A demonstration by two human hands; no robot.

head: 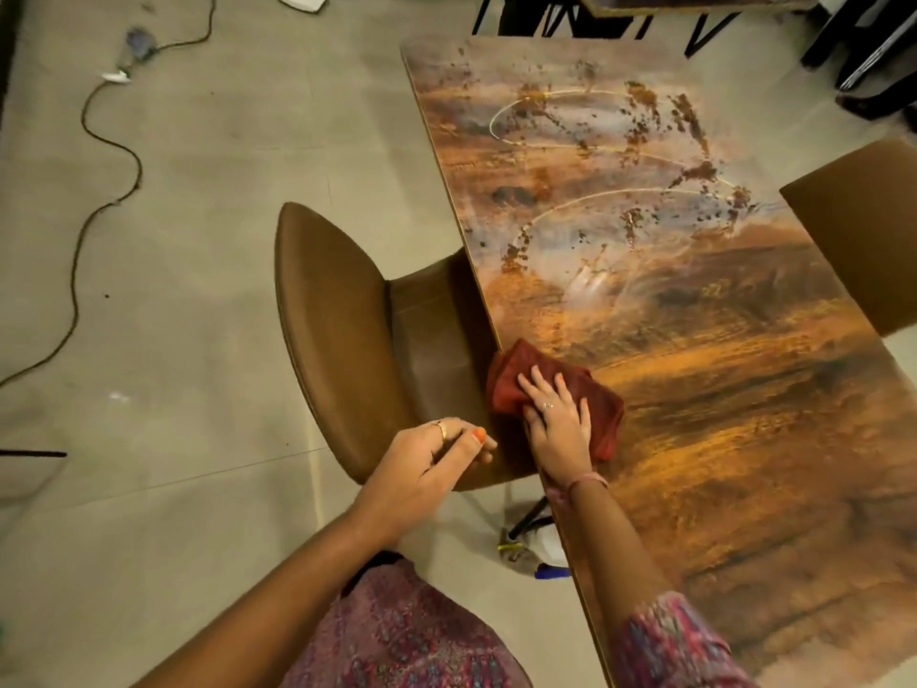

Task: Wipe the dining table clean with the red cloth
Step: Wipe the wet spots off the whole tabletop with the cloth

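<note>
The dining table (719,389) has a glossy brown and orange patterned top that runs from the far middle to the near right. The red cloth (605,404) lies crumpled on the table's left edge, partly hanging over it. My right hand (556,414) lies flat on the cloth with fingers spread and pressing down. My left hand (431,464) hovers beside the table edge, over the chair seat, fingers loosely curled with nothing in them. Dark brown crumbs and smears (645,121) are scattered over the far half of the top.
A brown leather chair (347,330) is pushed in at the table's left side, and a second chair (858,230) at the right. A spray bottle (541,548) stands on the floor under the table edge. A dark cable (79,230) snakes over the grey floor.
</note>
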